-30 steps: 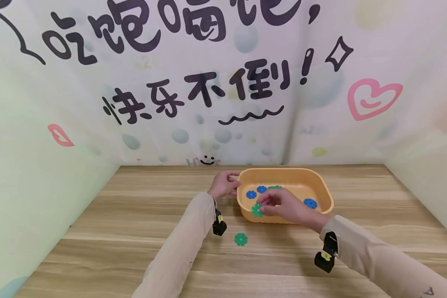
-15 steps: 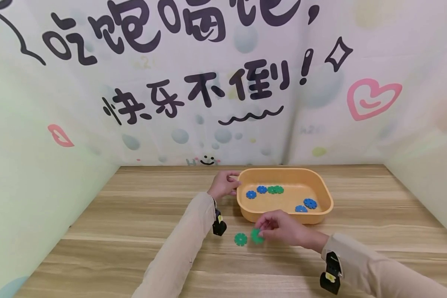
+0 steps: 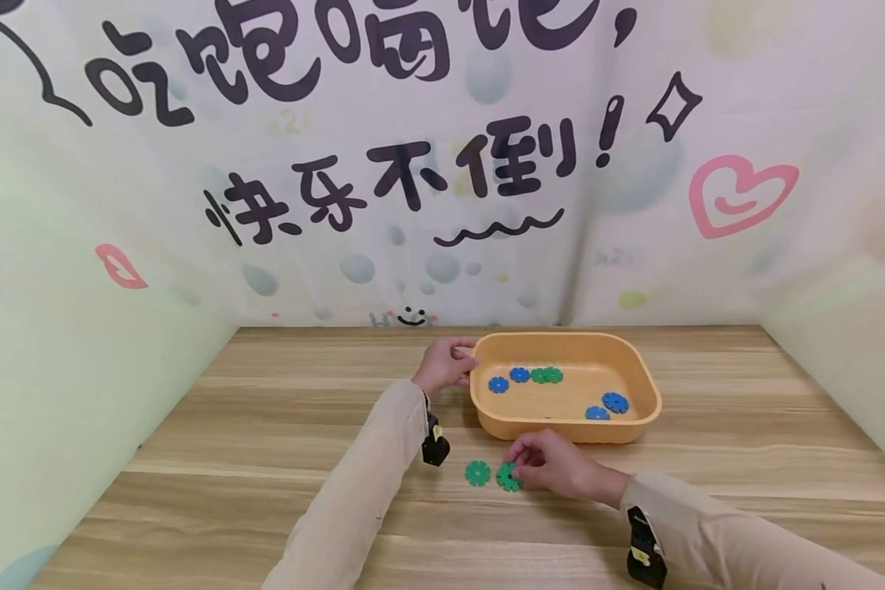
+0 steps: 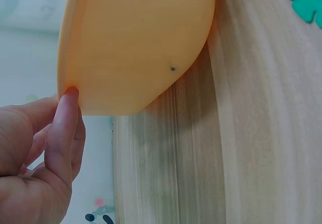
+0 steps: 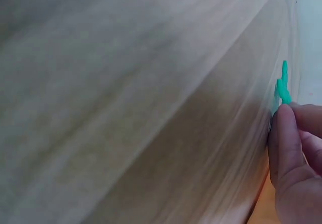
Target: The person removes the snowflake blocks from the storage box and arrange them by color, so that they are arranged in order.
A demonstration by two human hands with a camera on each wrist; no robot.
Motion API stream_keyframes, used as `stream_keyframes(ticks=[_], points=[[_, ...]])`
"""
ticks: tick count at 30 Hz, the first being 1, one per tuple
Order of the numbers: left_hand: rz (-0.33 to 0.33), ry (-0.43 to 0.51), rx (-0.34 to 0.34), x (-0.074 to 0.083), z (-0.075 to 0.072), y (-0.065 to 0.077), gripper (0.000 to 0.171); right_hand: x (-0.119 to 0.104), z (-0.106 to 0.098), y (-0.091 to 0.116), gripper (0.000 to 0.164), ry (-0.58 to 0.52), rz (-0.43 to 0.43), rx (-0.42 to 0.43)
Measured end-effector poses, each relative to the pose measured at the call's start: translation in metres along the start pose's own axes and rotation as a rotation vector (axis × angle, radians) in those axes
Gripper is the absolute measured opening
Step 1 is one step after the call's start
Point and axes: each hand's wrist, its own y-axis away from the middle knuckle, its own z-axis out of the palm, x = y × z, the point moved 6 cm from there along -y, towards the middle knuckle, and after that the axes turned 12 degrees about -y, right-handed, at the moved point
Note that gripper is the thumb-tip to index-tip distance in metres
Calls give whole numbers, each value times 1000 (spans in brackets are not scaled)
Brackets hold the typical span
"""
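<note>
In the head view, my left hand (image 3: 442, 366) pinches the left rim of an orange plastic tub (image 3: 560, 431); the left wrist view shows the thumb and fingers on either side of that rim. In front of the tub, my right hand (image 3: 564, 469) holds a notched green disc (image 3: 506, 478) between thumb and fingertips, low at the tabletop. Whether this disc touches the wood is hard to tell. Just left of it, a second green notched disc (image 3: 478, 473) lies flat. In the right wrist view the held disc (image 5: 283, 90) appears edge-on above the fingers.
Inside the tub lie several blue notched discs (image 3: 498, 384) and overlapping green ones (image 3: 553, 374). The wood-grain table (image 3: 302, 442) runs back to a printed cloth wall (image 3: 324, 279). Pale side walls (image 3: 81, 369) border it.
My right hand has come from over the tub's front edge down to the table with the green disc, beside the one lying there. My left hand has stayed on the rim.
</note>
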Motion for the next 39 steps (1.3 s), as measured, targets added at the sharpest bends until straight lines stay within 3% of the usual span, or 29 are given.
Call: stream_keyframes(ticks=[8,24,32,39], points=[[-23,4,-9,1,-1,1,36,-3,-2,-2,11,80,-37,40],[-23,3,-4,1,-1,0,36,-8,0,-1,14,171,-12,62],[-27,-10,-7,0,-1,1,35,-11,-1,2,15,177,-1,61],[-30,3,-12,-2,1,0,35,-22,-5,10,14,94,-68,54]])
